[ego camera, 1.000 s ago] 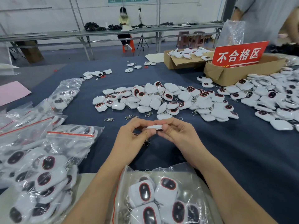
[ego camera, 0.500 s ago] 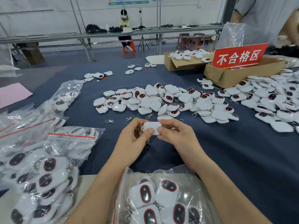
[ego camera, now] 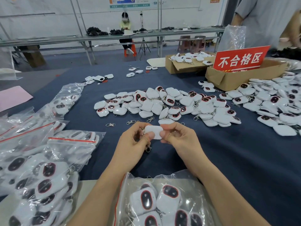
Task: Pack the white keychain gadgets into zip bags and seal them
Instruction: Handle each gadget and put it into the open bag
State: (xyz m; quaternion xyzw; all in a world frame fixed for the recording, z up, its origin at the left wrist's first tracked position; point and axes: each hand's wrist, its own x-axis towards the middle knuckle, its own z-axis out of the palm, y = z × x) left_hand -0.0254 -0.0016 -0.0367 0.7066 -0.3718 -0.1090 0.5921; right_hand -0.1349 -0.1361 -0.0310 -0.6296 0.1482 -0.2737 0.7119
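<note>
Entry, head view. Gadget [ego camera: 153, 130]: one white unit, plain back toward the camera, held above the cloth [ego camera: 228, 160] at frame centre, just short of the pile. I judge it is turned up this way for a look-over before bagging. Left hand [ego camera: 133, 141]: thumb and fingertips pinch the gadget's left end. Right hand [ego camera: 177, 139]: thumb and fingertips pinch its right end, so the piece is steadied from both sides and can be turned between the two grips. Clasp [ego camera: 148, 148]: hangs from the gadget, below the left hand. Open bag [ego camera: 192, 181]: lower centre of frame, between the forearms, mouth toward the hands, several gadgets already inside, dark faces up. I take it to lie there so that each drop is a short pull toward the body. I read it as not yet sealed. Pile [ego camera: 162, 103]: loose stock in mid-frame, just beyond the hands and within easy reach. Loose clasps [ego camera: 130, 122]: a few lie on the cloth between pile and hands. Filled bags [ego camera: 71, 139]: left and lower left, overlapping, red strips across their tops, apparently closed and set aside as done. Box [ego camera: 228, 79]: upper right, with a red sign [ego camera: 241, 59] standing in it. More gadgets lie spread along the right edge. Judgement: inspection in hand, the open bag next, and much stock left to pack.
</note>
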